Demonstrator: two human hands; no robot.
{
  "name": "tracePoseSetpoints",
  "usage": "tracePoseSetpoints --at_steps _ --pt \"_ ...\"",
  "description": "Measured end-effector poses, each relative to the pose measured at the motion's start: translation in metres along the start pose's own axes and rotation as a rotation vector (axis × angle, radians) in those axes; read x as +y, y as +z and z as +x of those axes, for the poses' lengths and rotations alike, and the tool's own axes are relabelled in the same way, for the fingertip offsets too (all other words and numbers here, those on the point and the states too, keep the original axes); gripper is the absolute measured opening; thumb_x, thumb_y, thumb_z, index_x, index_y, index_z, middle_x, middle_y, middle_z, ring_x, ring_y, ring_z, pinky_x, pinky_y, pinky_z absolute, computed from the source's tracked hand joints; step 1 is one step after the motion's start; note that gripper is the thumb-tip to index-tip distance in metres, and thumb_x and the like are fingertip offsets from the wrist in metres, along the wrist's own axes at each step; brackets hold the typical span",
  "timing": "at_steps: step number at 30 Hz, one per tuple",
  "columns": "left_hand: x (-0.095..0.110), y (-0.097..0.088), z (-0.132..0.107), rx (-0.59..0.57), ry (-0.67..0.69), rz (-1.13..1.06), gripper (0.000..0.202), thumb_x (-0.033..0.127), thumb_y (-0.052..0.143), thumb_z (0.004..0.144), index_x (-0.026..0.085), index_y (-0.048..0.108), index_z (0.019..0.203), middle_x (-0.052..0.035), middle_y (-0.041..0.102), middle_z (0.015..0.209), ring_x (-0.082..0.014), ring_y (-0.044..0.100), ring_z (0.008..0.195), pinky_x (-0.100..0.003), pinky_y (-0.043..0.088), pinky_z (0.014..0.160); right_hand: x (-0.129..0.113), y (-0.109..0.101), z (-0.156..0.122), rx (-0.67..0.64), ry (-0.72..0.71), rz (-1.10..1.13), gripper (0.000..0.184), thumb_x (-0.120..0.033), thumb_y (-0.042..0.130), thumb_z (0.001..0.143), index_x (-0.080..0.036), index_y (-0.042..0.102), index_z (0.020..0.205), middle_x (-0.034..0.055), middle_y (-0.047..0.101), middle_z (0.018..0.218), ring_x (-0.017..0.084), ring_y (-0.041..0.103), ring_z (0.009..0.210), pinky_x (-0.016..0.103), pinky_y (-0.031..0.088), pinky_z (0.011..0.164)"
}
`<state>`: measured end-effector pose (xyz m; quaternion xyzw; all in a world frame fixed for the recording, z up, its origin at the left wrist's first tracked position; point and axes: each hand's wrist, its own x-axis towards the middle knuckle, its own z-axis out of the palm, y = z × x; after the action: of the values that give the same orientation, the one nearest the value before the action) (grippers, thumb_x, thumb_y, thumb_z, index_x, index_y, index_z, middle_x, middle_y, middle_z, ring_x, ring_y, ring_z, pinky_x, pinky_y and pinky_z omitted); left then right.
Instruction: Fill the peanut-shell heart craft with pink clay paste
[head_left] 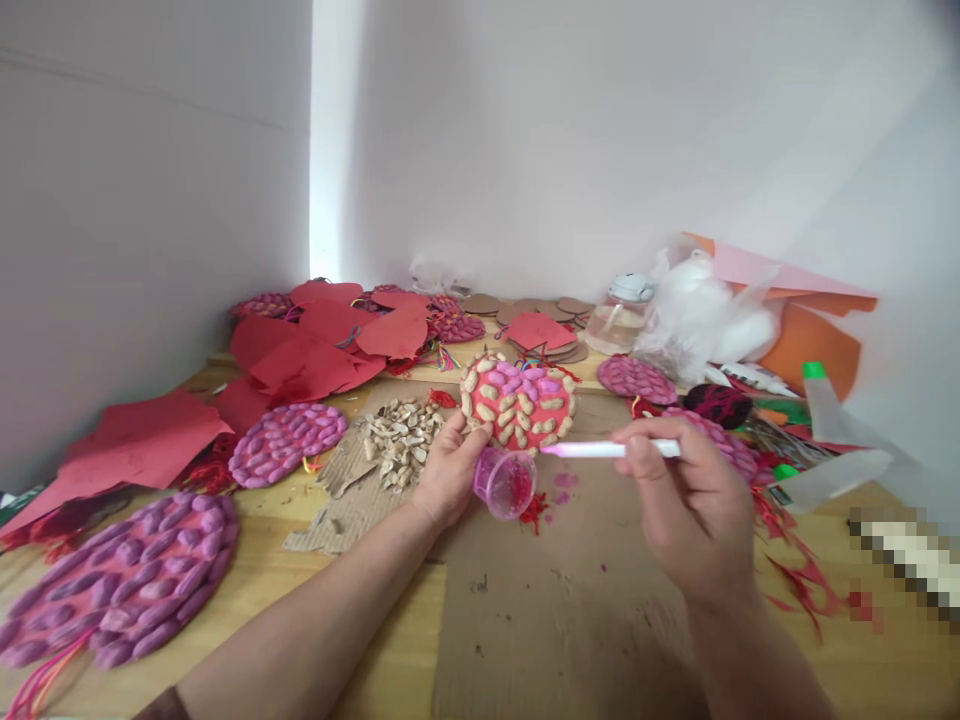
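My left hand [448, 468] grips the near left edge of a red disc covered with peanut shells [519, 400], partly painted pink, tilted up from the table. A small clear cup with pink paint [505, 483] lies on its side just right of that hand; whether the fingers hold it I cannot tell. My right hand [686, 495] is closed on a white paintbrush [607, 449], its pink tip pointing left toward the disc's lower edge. Both hands are above a sheet of brown cardboard [570, 600].
A pile of loose peanut shells [401, 440] lies left of the disc. Finished purple-painted discs lie at near left [124, 585] and mid left [286, 443]. Red paper shapes [330, 340] crowd the back left. A plastic jar [619, 315], white bag and glue bottles [832, 430] stand at right.
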<state>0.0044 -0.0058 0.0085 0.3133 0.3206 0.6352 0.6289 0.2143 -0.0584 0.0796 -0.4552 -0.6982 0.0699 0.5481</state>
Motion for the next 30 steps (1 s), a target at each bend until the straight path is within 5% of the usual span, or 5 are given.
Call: tracePoseSetpoints --at_steps 4,9,17,30 --pt "0.000 0.000 -0.002 0.043 0.013 0.022 0.056 0.041 0.096 0.070 0.020 0.072 0.116 -0.0040 0.081 0.096 -0.0144 0.071 0.065 -0.025 0.056 0.062 0.015 0.003 -0.001 0.224 -0.146 -0.084 0.008 -0.022 0.075 0.094 -0.023 0.072 0.101 0.0010 0.071 0.089 0.016 0.064 0.079 0.031 0.047 0.071" --pt "-0.001 0.002 -0.004 0.046 0.009 0.009 0.057 0.040 0.096 0.070 0.020 0.071 0.117 -0.0056 0.081 0.098 -0.0164 0.073 0.069 -0.027 0.058 0.066 0.019 0.014 0.000 0.198 -0.359 -0.164 0.022 -0.010 0.074 0.090 -0.024 0.072 0.107 0.0022 0.076 0.092 0.018 0.066 0.083 0.034 0.052 0.077" --pt "-0.002 0.005 -0.007 0.040 -0.065 -0.036 0.046 0.035 0.096 0.068 0.019 0.075 0.106 -0.0038 0.081 0.095 -0.0150 0.071 0.069 -0.027 0.057 0.069 0.014 0.015 -0.001 0.099 -0.394 -0.202 0.018 -0.011 0.074 0.092 -0.022 0.071 0.107 0.0033 0.077 0.091 0.018 0.068 0.083 0.033 0.054 0.076" --pt "0.001 0.008 -0.012 0.047 -0.048 -0.047 0.044 0.033 0.096 0.068 0.019 0.075 0.105 -0.0034 0.079 0.093 -0.0145 0.069 0.068 -0.027 0.054 0.067 0.019 0.015 0.002 0.129 -0.373 -0.290 0.008 -0.016 0.071 0.097 -0.021 0.070 0.104 0.0037 0.079 0.091 0.019 0.068 0.083 0.032 0.053 0.077"
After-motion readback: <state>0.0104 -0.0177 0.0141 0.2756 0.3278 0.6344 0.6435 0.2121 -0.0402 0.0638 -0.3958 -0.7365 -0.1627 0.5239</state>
